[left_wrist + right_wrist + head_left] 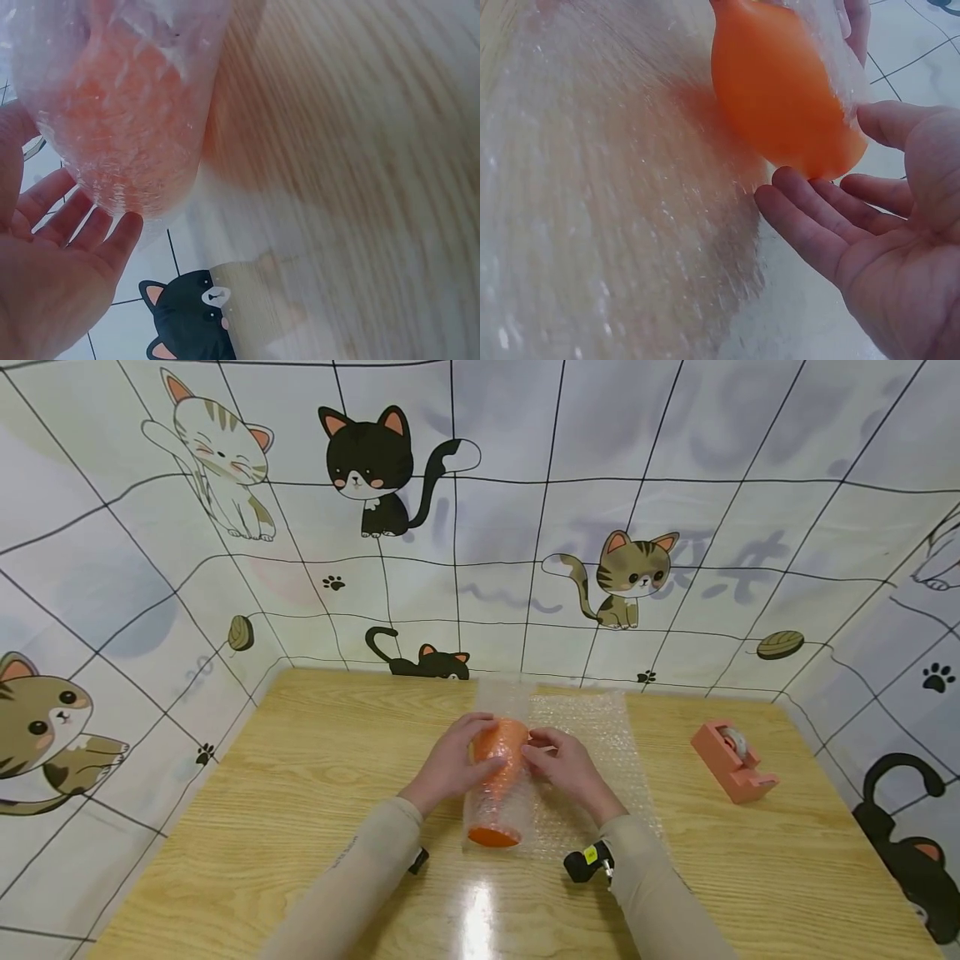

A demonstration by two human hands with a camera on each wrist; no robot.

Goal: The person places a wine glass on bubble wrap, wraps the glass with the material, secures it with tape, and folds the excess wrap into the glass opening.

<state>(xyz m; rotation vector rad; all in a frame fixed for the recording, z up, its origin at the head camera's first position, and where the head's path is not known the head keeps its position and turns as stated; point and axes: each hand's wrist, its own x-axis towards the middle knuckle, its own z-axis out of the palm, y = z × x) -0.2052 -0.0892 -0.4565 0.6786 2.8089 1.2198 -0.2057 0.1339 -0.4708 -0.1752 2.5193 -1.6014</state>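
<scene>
An orange vase point(495, 837) lies on its side on a sheet of bubble wrap point(592, 718), with part of the sheet folded over it. Through the clear wrap its body shows from the left in the left wrist view; bare orange shows on the side facing the right wrist view. My left hand point(455, 760) holds the wrapped vase near its far end, thumb across the top and fingers round the left side. On the other side, my right hand point(562, 764) touches the vase and the wrap's edge with thumb and fairly straight fingers point(802, 225).
A pink tape dispenser point(731, 764) with a roll of tape stands on the wooden table point(360, 718) at the right. Flat bubble wrap spreads right of the vase. Cat-patterned cloth point(502, 527) walls in the back and both sides.
</scene>
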